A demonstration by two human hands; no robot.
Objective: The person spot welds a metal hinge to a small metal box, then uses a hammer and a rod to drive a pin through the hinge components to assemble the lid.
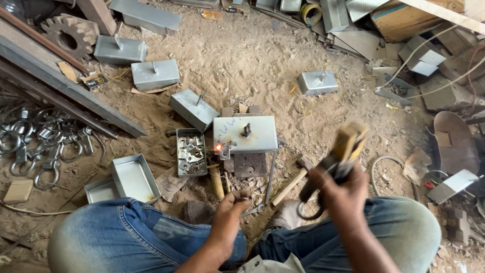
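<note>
while right hand (337,188) grips holder (339,151), six boxes

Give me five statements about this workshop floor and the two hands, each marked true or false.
1. The right hand grips a welding electrode holder. True.
2. A spot glows orange at the corner of the grey metal box. True.
3. The left hand holds the hammer. False: the hammer lies on the ground.
4. The small tray is empty. False: it holds small metal parts.
5. A gear wheel lies at upper left. True.
</note>
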